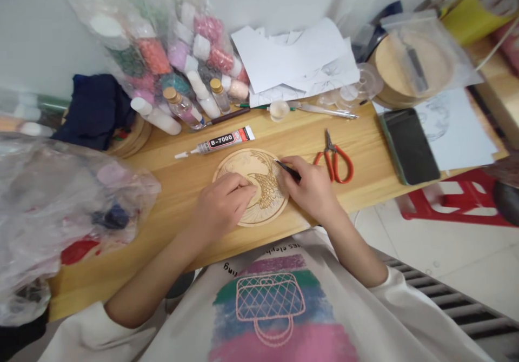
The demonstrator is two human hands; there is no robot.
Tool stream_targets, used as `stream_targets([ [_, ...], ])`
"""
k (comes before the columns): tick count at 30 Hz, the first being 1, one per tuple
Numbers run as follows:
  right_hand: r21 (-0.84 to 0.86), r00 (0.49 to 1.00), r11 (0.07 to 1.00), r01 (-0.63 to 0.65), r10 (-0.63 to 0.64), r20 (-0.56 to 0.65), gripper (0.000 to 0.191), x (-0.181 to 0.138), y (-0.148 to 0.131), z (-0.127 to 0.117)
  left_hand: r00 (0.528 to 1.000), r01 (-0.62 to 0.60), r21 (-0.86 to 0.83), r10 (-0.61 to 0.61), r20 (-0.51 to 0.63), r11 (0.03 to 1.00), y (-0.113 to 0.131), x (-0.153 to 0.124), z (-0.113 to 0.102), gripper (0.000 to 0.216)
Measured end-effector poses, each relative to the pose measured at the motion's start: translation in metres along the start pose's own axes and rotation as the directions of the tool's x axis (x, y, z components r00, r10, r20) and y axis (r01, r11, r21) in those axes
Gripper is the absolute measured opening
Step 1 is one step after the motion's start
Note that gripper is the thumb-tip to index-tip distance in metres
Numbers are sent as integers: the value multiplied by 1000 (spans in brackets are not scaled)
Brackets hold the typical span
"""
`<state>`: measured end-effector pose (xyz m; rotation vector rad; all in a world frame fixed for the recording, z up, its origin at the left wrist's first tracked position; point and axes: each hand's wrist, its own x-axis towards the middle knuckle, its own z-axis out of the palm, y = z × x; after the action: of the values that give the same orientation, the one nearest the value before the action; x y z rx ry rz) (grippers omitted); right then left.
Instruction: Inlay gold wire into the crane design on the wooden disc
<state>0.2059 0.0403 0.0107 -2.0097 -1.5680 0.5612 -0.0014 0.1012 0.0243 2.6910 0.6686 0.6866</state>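
Note:
A round wooden disc with a bird-like engraved pattern of scales and feathers lies on the table in front of me. My left hand rests over its left side, thumb and fingers pinched together; whatever they hold is too small to make out. In my right hand, at the disc's right edge, are slim black tweezers, their tip pointing up and left over the disc. Just above the disc lies a B-7000 glue tube, its nozzle towards the left. Red-handled snips lie right of my right hand.
Bagged bottles of coloured chips, small bottles and paper sheets line the wall. A phone lies at the right, near stacked wooden discs. Crumpled plastic bags cover the left end. Below stands a red stool.

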Motion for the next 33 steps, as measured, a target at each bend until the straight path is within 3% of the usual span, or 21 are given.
stream_targets([
  [6, 54, 971, 994, -92, 102, -217, 29, -31, -9, 17, 999, -44, -50, 43, -9, 998, -1, -4, 10, 10],
  [11, 312, 949, 946, -84, 172, -264, 22, -40, -10, 18, 998, -64, -43, 63, -27, 997, 6, -6, 15, 7],
  [17, 611, 931, 791, -45, 255, -261, 32, -52, -5, 15, 999, -38, -5, 38, -18, 999, 19, -5, 15, 11],
  [21, 695, 917, 718, 30, 257, -305, 19, -58, -6, 4, 1000, -13, 8, 13, 6, 1000, 28, -5, 12, 12],
  [24, 833, 953, 546, 90, 197, -232, 21, -57, -6, -6, 1000, -7, 32, 6, 18, 999, 34, -6, 11, 14],
  [26, 872, 970, 478, 106, 145, -197, 22, -57, -6, -10, 1000, -2, 57, 1, 14, 998, 36, -7, 11, 15],
  [33, 737, 931, 674, 42, 242, -274, 15, -65, -9, 2, 1000, 0, 151, -3, 19, 989, 41, -10, 15, 12],
])
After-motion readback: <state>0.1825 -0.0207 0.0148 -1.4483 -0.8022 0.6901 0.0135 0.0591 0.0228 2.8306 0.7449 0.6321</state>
